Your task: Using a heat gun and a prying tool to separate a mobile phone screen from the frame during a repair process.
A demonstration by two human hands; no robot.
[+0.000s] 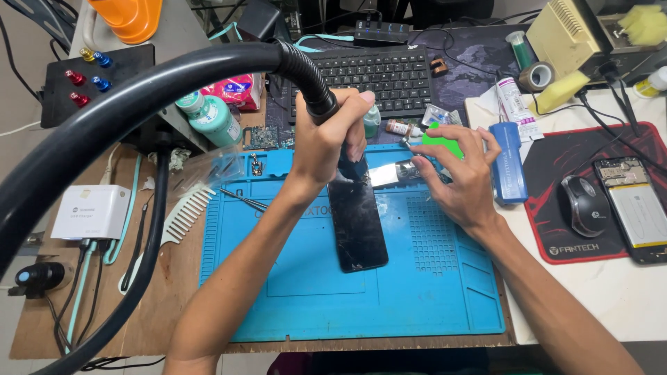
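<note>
A cluttered repair counter of bare wood carries a blue silicone work mat at its middle. On the mat lies a dark phone, face up with a cracked glass, its top end under the hands. The left hand is wrapped around the black handle of a hot-air tool, nozzle pointing down at the phone's upper edge; the nozzle tip is hidden behind the fingers. Its thick black hose arcs across the left of the view and blocks much of the counter there. The right hand pinches a thin green pick between thumb and fingers, just above a shiny metal strip beside the phone's top; whether the pick touches the phone cannot be told.

Around them: a black keyboard behind the mat, a teal bottle left of it, a white comb, tweezers, a white charger box, and a blue cylindrical tool right of the hand. On the red mouse pad sit a mouse and an opened phone, cut off at the frame edge. A small bottle is half hidden behind the left hand.
</note>
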